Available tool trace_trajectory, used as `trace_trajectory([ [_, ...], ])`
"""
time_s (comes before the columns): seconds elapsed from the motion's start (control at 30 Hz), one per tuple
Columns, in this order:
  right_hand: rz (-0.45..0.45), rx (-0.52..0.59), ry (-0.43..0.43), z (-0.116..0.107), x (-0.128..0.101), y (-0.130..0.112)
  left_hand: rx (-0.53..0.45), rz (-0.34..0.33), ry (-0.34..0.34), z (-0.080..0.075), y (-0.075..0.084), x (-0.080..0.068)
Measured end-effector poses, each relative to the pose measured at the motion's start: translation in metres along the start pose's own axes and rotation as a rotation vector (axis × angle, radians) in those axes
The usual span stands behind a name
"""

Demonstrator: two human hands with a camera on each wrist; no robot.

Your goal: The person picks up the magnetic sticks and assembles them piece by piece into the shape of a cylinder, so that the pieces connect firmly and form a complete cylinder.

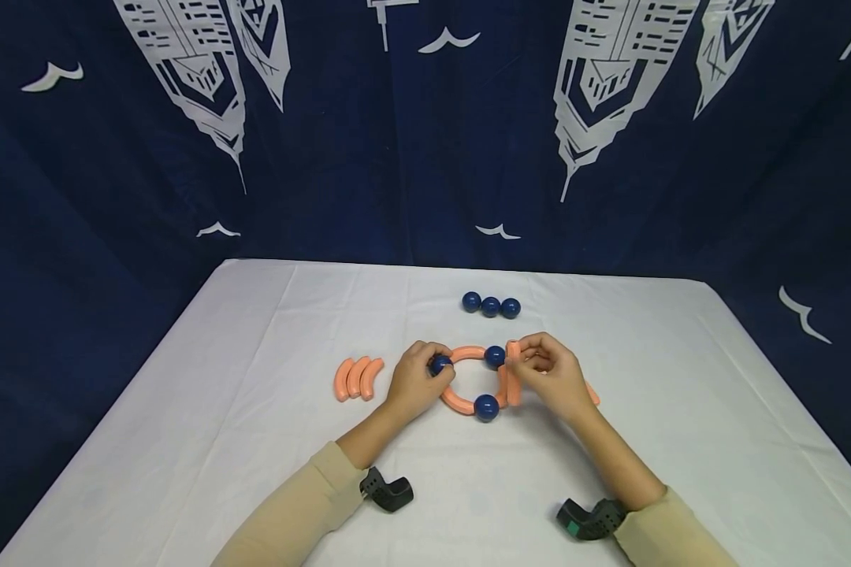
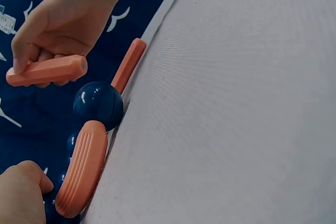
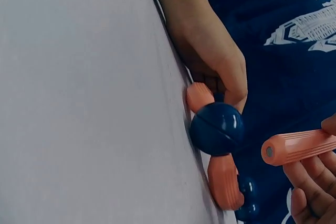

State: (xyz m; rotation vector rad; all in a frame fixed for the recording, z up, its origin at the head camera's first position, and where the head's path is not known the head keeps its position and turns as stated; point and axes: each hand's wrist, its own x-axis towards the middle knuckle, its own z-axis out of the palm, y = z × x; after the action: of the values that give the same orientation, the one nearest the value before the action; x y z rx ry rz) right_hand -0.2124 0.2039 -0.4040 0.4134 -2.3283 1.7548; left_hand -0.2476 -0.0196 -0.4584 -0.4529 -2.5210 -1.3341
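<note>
On the table, orange curved rods and blue balls form a ring. My left hand [image 1: 417, 378] pinches the blue ball [image 1: 440, 365] at the ring's left side. Curved rods lie at its back [image 1: 468, 353] and front left [image 1: 457, 401]. More blue balls sit at the back right [image 1: 495, 357] and the front [image 1: 486, 408]. In the fingers of my right hand [image 1: 555, 379] is a separate orange rod [image 3: 302, 146], raised above the ring's right side; a grey disc shows in its end. In the left wrist view, the front ball [image 2: 97, 103] touches a ribbed curved rod [image 2: 81, 169].
Three blue balls [image 1: 491, 307] stand in a row behind the ring. Three orange curved rods [image 1: 355, 376] lie side by side to the left. Another orange piece [image 1: 592, 393] peeks out beyond my right wrist, mostly hidden. A white cloth covers the table [image 1: 255, 441].
</note>
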Motion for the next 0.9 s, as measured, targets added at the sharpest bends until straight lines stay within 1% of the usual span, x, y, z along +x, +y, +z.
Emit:
trace_trajectory([
  [0.23, -0.077, 0.047, -0.004, 0.009, -0.001, -0.005, -0.005, 0.006, -0.007, 0.000, 0.000, 0.000],
  [0.37, -0.150, 0.047, -0.010, 0.012, -0.003, -0.005, -0.003, 0.013, -0.009, 0.000, 0.000, 0.001],
  [0.57, -0.249, 0.052, -0.028, 0.015, -0.007, -0.005, -0.004, 0.006, -0.015, -0.001, 0.001, 0.001],
  [0.73, -0.291, 0.020, -0.052, 0.017, -0.011, -0.005, -0.002, 0.016, -0.009, -0.001, 0.000, 0.000],
  [0.9, -0.313, -0.007, -0.053, 0.018, -0.013, -0.004, -0.002, 0.018, -0.007, -0.001, -0.001, 0.000],
])
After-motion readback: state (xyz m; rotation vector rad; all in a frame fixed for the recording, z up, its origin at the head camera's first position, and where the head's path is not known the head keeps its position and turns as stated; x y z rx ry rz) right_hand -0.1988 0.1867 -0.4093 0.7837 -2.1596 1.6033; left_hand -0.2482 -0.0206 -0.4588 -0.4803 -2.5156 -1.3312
